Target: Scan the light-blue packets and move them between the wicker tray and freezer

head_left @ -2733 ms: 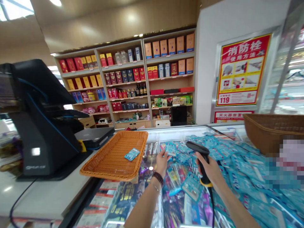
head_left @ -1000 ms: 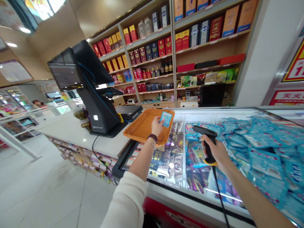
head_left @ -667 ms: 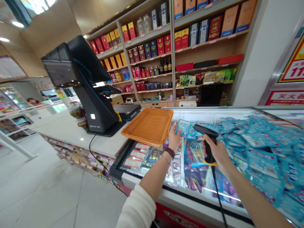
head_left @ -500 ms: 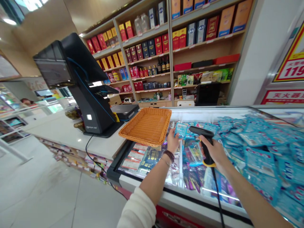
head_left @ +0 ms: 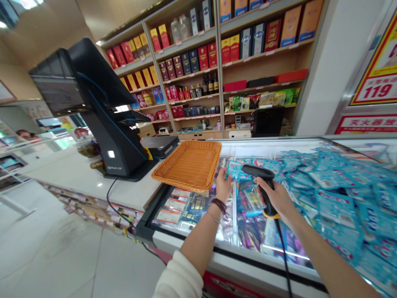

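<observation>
Between the fingers of my left hand (head_left: pixel 223 185) is a small blue packet (head_left: pixel 235 170), held up over the glass top of the freezer. My right hand (head_left: pixel 273 194) grips a black and yellow barcode scanner (head_left: pixel 259 171) by its handle, its head pointing left at the packet, close to it. A cable hangs from the scanner's handle. Left of my left hand lies an orange wicker basket (head_left: pixel 190 164) with nothing visible in it. Many more blue packets (head_left: pixel 336 207) are heaped to the right of my right hand.
A black checkout terminal (head_left: pixel 114 140) stands on the white counter (head_left: pixel 133 192) at left, with a flat black device (head_left: pixel 159 145) beside it. The freezer (head_left: pixel 192 225) shows colourful packs under its glass. Shelves of boxes (head_left: pixel 186 62) line the back; a person (head_left: pixel 26 134) is far left.
The blue packet went from the orange basket, where my left hand had it a second ago, to in front of the scanner. The basket is now bare. My right hand keeps its hold.
</observation>
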{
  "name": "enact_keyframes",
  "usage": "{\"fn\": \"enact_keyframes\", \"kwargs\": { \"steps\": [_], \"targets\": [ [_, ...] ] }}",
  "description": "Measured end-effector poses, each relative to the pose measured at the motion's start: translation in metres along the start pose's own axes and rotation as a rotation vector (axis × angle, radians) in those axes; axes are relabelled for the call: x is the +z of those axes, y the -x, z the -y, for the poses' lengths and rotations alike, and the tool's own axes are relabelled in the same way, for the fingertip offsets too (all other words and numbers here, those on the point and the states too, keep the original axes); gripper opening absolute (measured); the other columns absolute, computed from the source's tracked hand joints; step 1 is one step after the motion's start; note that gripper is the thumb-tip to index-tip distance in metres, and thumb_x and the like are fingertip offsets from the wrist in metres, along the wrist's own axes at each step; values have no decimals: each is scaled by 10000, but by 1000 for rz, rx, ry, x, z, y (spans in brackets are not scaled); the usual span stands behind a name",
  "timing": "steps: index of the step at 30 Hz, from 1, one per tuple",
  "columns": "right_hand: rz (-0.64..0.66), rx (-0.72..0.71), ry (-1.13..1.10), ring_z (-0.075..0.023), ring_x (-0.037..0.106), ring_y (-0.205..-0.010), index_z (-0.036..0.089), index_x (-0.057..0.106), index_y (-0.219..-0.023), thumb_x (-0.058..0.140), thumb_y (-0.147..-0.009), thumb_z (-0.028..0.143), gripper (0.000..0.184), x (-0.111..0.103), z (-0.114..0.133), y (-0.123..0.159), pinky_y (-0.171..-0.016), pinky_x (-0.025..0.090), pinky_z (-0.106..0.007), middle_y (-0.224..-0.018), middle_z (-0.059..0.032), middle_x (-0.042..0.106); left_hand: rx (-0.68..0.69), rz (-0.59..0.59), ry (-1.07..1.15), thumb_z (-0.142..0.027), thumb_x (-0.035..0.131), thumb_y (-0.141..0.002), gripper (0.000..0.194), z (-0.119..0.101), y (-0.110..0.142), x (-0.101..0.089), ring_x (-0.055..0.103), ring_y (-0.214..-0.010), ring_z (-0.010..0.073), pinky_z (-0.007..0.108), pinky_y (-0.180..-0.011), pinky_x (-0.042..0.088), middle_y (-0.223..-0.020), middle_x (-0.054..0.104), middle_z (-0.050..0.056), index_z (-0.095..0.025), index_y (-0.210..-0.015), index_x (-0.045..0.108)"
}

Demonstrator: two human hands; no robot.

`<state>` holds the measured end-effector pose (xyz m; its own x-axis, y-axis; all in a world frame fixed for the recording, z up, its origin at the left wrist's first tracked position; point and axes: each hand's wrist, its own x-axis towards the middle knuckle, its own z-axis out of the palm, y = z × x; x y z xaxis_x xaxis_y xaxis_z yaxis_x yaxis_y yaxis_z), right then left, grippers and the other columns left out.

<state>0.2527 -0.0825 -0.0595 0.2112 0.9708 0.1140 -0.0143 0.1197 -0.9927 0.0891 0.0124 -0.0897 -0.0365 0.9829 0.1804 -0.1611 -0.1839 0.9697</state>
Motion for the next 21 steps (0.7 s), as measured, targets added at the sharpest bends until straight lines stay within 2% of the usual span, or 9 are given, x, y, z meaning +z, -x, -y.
{"fn": "enact_keyframes", "kwargs": {
  "steps": [4, 9, 16, 21],
  "targets": [
    [1, 2, 0, -133, 514, -369, 196, 644, -749, 739, -749, 710, 522, 1, 2, 2, -349, 397, -252, -505, 3, 607, 9, 5, -17, -166, 670, -863, 298, -1, 0, 0, 667, -775, 116, 254, -734, 614, -915, 685, 23, -197, -1157, 629],
    [0, 9, 3, -118, 504, -355, 200, 604, -686, 752, -756, 686, 513, 1, 3, 4, -348, 389, -241, -504, 1, 610, 5, 12, -8, -167, 672, -859, 304, -2, 1, -1, 683, -785, 118, 238, -723, 611, -930, 701, 25, -199, -1156, 614],
    [-21, -1, -65, -125, 501, -357, 199, 634, -763, 768, -721, 702, 522, 1, 4, 4, -338, 386, -247, -507, 18, 597, 13, -8, -6, -196, 680, -860, 308, -2, 3, 0, 697, -805, 127, 245, -719, 613, -926, 705, 30, -205, -1162, 624],
    [-109, -57, -106, -111, 493, -353, 210, 595, -687, 768, -712, 710, 530, -19, 14, 12, -351, 400, -247, -510, 25, 589, -4, -70, -88, -229, 745, -828, 330, -3, -2, 0, 687, -785, 144, 247, -647, 611, -973, 705, 77, -158, -1136, 652]
  ]
}}
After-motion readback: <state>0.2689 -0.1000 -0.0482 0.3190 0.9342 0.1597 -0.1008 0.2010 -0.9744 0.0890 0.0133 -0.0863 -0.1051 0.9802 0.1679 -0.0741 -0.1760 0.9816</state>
